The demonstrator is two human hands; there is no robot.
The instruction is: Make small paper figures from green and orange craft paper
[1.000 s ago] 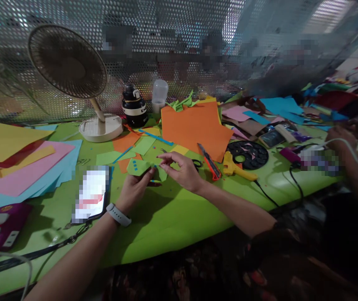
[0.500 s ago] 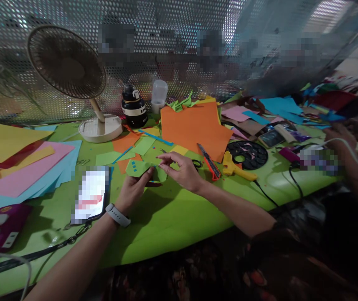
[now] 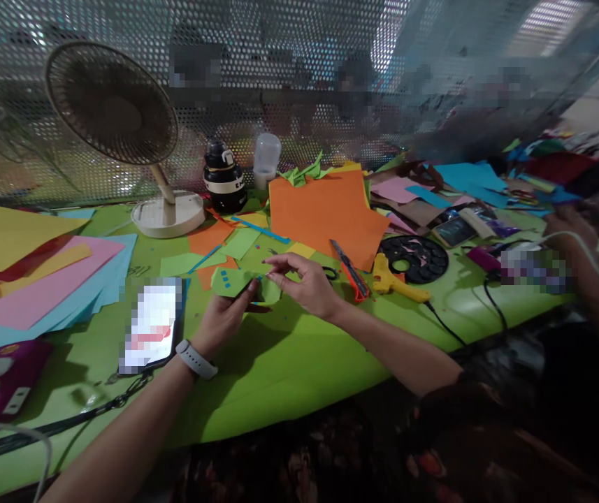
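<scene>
Clamping fingers on green paper (image 3: 237,280) w/ blue squares (image 3: 225,279) is L hand (image 3: 224,318). R hand (image 3: 307,288) is adj.; can't tell if fingers meet.

On the white band (image 3: 220,186) of the black bottle (image 3: 226,203), an "E" is read; the lettering after it is illegible. Handwritten marks (image 3: 139,270) on the green tabletop (image 3: 262,381) cannot be deciphered.

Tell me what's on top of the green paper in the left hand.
Small blue squares are on the green paper; the left hand covers part, so anything there can't be seen.
</scene>
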